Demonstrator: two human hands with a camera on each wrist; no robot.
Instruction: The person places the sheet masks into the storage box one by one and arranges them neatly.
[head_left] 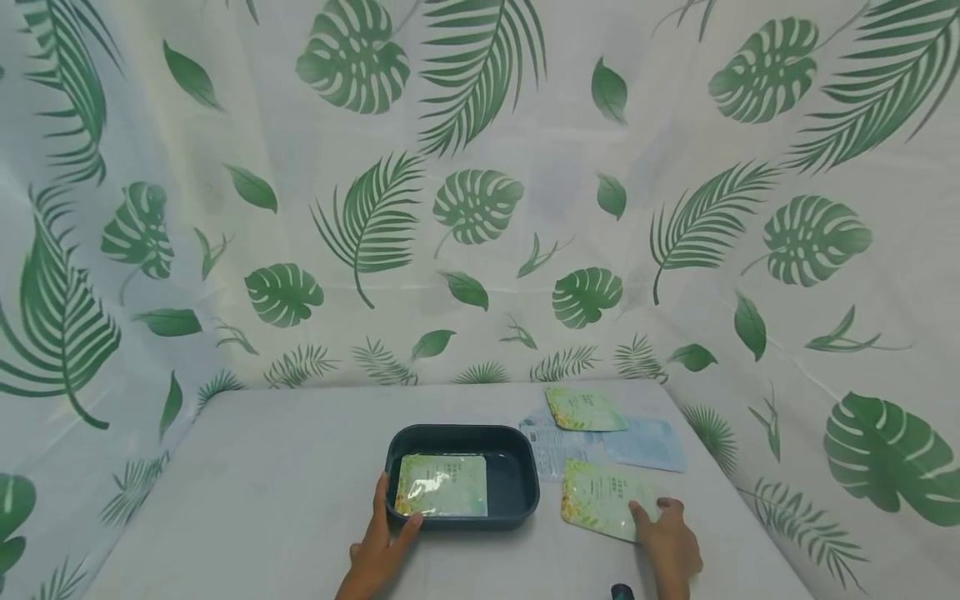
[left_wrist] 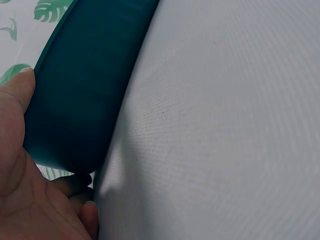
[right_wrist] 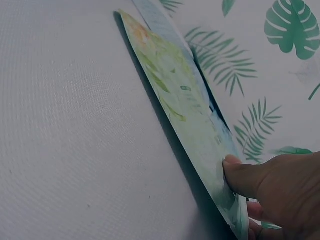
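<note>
A dark teal rectangular tray (head_left: pixel 513 523) sits on the white table, with a flat light-green sachet (head_left: pixel 450 487) lying in its left part. At the tray's near left corner, my left hand (head_left: pixel 377 546) grips it; the left wrist view shows the thumb against the tray's wall (left_wrist: pixel 90 90) and fingers curled at its end. Right of the tray, my right hand (head_left: pixel 670 537) pinches the right edge of another light-green sachet (head_left: pixel 600 496). In the right wrist view the thumb lies on top of this sachet (right_wrist: pixel 175 100), fingers beneath, and the sachet is slightly raised.
Behind the pinched sachet lie pale blue packets (head_left: pixel 648 444), with a third light-green sachet (head_left: pixel 585 408) partly over them. A small dark object (head_left: pixel 622 592) shows at the bottom edge. Leaf-patterned sheeting (head_left: pixel 480 333) borders the table at the back and sides.
</note>
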